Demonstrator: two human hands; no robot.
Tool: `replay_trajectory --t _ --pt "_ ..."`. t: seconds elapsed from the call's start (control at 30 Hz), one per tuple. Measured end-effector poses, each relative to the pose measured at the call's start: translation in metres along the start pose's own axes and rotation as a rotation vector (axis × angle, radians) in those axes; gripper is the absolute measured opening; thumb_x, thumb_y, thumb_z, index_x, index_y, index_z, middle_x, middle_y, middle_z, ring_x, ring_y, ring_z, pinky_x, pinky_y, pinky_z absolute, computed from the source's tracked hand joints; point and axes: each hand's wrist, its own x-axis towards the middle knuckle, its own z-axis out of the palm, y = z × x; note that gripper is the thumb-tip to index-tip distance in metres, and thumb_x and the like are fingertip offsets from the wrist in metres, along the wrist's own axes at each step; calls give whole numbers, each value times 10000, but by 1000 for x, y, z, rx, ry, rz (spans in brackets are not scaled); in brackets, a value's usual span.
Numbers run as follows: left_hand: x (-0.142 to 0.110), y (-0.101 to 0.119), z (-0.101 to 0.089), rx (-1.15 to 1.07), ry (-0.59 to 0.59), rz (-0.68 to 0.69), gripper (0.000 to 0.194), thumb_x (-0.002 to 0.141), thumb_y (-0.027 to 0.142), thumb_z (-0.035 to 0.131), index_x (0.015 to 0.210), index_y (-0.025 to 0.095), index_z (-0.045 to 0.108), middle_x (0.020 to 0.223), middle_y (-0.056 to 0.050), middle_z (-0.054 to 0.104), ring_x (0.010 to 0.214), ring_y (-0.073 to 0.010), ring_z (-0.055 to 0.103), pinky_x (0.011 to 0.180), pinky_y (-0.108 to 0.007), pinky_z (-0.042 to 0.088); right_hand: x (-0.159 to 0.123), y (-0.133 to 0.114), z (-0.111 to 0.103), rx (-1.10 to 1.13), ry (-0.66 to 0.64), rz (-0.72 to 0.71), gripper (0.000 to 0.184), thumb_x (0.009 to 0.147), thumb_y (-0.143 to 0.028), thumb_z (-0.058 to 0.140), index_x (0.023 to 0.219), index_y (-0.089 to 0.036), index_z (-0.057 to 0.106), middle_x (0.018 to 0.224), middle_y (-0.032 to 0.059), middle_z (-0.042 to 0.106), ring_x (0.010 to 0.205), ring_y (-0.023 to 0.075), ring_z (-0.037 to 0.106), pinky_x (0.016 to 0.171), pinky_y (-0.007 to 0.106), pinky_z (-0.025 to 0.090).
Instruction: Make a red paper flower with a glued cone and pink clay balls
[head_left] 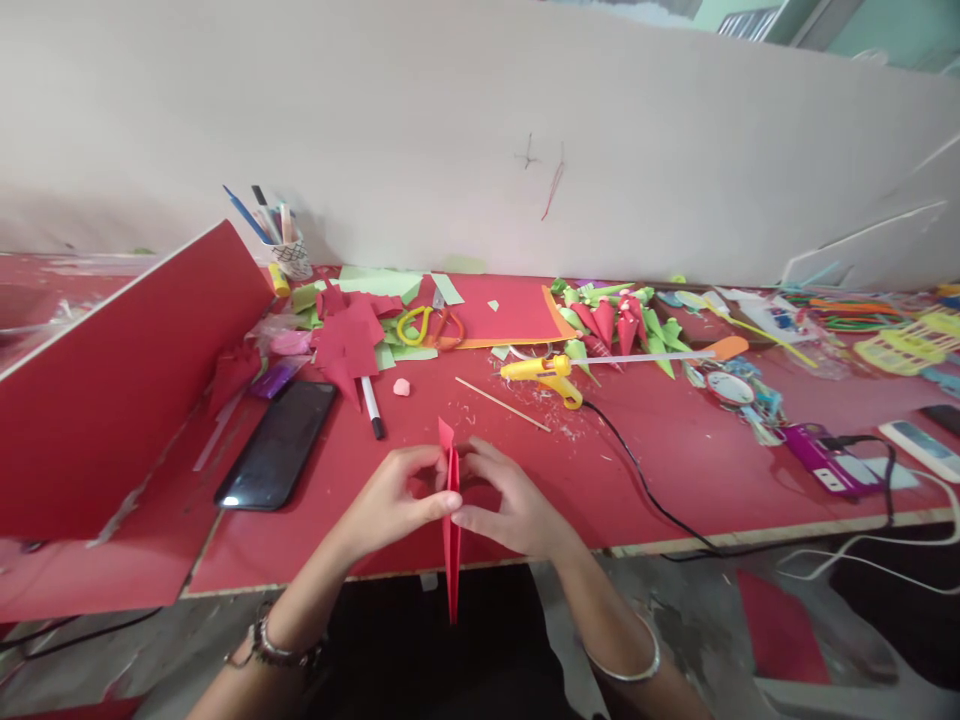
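Observation:
A folded piece of red paper is held edge-on between my two hands, just over the front edge of the table. My left hand pinches it from the left, thumb against the near face. From the other side my right hand grips it with thumb and fingers. Part of the fingers behind the paper is hidden. Beyond my hands lie a thin wooden stick, a small pink lump and a yellow glue gun with its cord running right.
A black phone and a marker lie left, beside a red upright board. Paper scraps, scissors and folded red and green paper pieces line the back. At right sits a purple power strip.

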Motion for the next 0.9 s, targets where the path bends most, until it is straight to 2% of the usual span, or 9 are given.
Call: replay_trajectory --t 0.1,0.23,0.33,0.4,0.5,0.63,0.77,0.9 --pt "-3 1 -5 37 -24 -4 241 804 358 472 713 143 530 686 3 549 660 -137 514 626 -236 408 0 2 0 -8 57 -4 80 803 -222 502 857 -196 556 902 25 524 876 144 518 797 291 425" --pt "-8 -7 -18 93 32 -80 249 845 302 389 665 155 479 634 14 534 618 -125 524 602 -226 404 -2 10 -8 101 182 64 230 878 -243 354 699 -177 482 766 11 518 703 113 538 687 263 423" --pt "-11 -14 -23 94 106 -141 232 844 285 368 662 165 448 612 24 512 605 -123 522 584 -223 402 -4 15 -11 79 296 168 226 876 -306 362 716 -177 458 707 -2 497 651 107 521 643 250 415" --pt "-11 -14 -18 142 140 -160 219 836 277 382 655 167 441 601 27 497 593 -122 508 569 -223 390 -3 13 -6 4 262 222 181 839 -340 431 761 -180 461 709 -7 499 664 114 512 634 245 414" --pt "-8 -7 -4 222 164 -66 173 808 221 424 646 165 447 658 17 483 632 -118 483 595 -224 381 1 5 6 -94 199 206 173 775 -345 521 826 -189 466 772 -3 527 703 123 509 651 249 413" --pt "-7 5 4 227 156 40 166 807 178 423 645 163 456 740 8 469 693 -109 475 647 -215 379 4 0 13 -181 282 168 144 801 -306 463 729 -181 475 676 -16 503 630 113 479 598 233 385" --pt "-12 2 -8 221 251 -14 212 810 230 429 608 167 422 648 27 440 620 -101 446 595 -202 363 -1 10 -2 -111 388 260 247 829 -325 401 637 -178 451 552 -38 425 509 93 396 473 206 312" --pt "-18 -14 -20 265 349 -154 263 788 269 395 544 175 363 530 46 371 515 -94 394 501 -196 320 -9 27 -23 -100 550 316 272 822 -375 399 641 -179 450 569 -33 441 531 104 406 490 209 321"
